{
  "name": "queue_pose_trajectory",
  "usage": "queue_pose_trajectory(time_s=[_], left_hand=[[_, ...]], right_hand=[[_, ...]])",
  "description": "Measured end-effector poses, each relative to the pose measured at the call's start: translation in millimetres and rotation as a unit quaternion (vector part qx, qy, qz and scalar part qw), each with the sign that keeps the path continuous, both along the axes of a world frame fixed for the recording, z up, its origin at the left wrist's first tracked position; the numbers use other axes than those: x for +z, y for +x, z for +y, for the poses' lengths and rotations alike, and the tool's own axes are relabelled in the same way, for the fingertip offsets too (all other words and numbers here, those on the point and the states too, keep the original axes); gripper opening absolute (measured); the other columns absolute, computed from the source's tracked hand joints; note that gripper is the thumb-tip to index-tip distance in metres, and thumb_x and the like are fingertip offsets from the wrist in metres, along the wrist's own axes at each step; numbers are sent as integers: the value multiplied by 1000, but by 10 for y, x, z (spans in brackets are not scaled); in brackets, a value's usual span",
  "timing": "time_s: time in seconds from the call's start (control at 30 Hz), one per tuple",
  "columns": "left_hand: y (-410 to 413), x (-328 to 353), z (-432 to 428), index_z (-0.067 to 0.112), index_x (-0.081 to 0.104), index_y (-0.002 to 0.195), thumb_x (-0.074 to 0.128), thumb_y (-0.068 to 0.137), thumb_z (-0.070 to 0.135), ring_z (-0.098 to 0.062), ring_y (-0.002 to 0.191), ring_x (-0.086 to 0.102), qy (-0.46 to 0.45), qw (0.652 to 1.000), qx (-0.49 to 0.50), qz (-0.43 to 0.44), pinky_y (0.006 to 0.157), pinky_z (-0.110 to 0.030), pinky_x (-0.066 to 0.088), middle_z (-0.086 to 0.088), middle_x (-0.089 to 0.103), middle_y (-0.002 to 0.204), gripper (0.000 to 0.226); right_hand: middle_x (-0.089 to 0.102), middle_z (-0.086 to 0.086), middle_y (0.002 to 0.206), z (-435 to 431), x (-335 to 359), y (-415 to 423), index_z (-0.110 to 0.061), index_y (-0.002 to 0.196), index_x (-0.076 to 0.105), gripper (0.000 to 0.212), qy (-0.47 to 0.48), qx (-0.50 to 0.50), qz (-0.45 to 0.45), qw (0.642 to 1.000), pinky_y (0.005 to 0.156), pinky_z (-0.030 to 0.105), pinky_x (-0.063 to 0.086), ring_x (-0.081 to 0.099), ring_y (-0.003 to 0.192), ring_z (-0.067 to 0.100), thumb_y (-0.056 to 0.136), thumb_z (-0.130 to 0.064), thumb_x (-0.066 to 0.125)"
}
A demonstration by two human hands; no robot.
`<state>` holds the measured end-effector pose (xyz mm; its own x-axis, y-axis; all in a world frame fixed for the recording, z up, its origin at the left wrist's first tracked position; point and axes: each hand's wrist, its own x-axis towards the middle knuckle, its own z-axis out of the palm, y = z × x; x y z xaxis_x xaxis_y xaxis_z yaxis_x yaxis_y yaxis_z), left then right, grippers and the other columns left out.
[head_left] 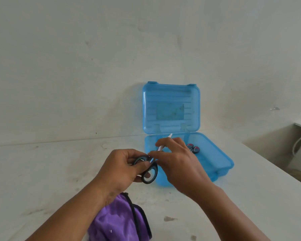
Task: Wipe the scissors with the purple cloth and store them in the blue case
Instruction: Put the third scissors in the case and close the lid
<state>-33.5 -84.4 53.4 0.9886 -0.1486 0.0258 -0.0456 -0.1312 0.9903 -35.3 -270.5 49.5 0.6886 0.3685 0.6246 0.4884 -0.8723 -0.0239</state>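
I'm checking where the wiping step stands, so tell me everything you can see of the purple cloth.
The soft, fleecy-looking purple cloth with dark edging lies crumpled and loosely folded on the white tabletop, at the near edge of the view. The person's left forearm passes over its upper left part and hides some of it. Neither hand holds it: both are up at the black-handled scissors, in front of the open blue plastic case. A small white fleck sits on its surface.

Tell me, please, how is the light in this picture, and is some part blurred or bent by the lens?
Head view: soft, even light, only faint shadows under the hands; the scissors and right hand look slightly motion-blurred; the wide lens curves the table edge; the blue case stays fairly sharp, without strong glare.
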Motion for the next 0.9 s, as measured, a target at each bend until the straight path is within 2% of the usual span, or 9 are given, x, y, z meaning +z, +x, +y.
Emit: queue_pose_trajectory(time_s=[0.1,0.17,0.23,0.3,0.37,0.47,0.53,0.7,0.9], left_hand=[[152,30,-145,13,76,99,74,87,9,-21,76,78,-8,1000,-25,7,71,-36,64,-7,81,85,12],[256,38,-244,14,75,100,71,90,16,-22,80,78,-22,999,-39,24,79,-39,63,-7,81,85,10],[350,8,-291,17,74,100,69,92,25,-21,86,77,-6,999,-26,25,83,-39,62,-5,80,87,13],[471,-98,-326,22,74,104,71,89,32,-15,89,74,71,997,4,-20,87,-37,61,1,79,90,18],[537,-212,-351,25,71,115,72,87,35,-6,97,69,199,976,10,-91,93,-31,56,11,74,102,29],[573,-345,-410,26,62,129,69,88,39,-9,117,61,311,938,-20,-154,102,-27,48,11,65,127,44],[595,-396,-444,25,59,133,67,89,42,-11,122,57,349,921,-36,-168,104,-23,43,11,59,135,48],[646,-481,-462,20,62,130,72,83,47,-8,126,54,372,912,-27,-169,106,-21,40,13,54,140,55],[662,-530,-460,22,65,126,77,79,47,-6,126,54,351,921,-5,-167,107,-21,40,15,56,139,55]], right_hand=[[67,-8,107,-210,85,177,-39,99,75,25,-25,-11,-15,999,62,27,45,61,93,24,83,-20,75],[66,-13,104,-397,137,317,-42,100,73,24,-28,-23,9,999,63,28,47,60,91,21,85,-24,74],[65,-15,104,-597,176,464,-43,104,72,21,-12,-42,62,997,68,36,53,58,94,20,88,-29,71],[64,-15,106,-834,176,638,-44,107,72,21,-12,-80,132,988,77,39,54,58,99,18,90,-32,70],[63,-15,106,-1033,124,782,-46,108,71,22,-54,-126,206,969,82,38,53,58,105,15,90,-33,68],[63,-15,109,-1192,-42,936,-48,108,69,23,-144,-160,288,933,80,36,54,58,108,14,91,-34,67],[63,-11,109,-1234,-125,1010,-48,108,70,25,-172,-158,328,915,79,37,55,59,105,16,90,-31,68],[67,-9,107,-1271,-237,1118,-43,109,73,28,-232,-150,379,883,75,30,54,61,94,14,87,-25,73],[69,-10,107,-1303,-296,1168,-43,112,72,30,-242,-136,369,887,81,30,56,62,99,14,86,-28,74]])
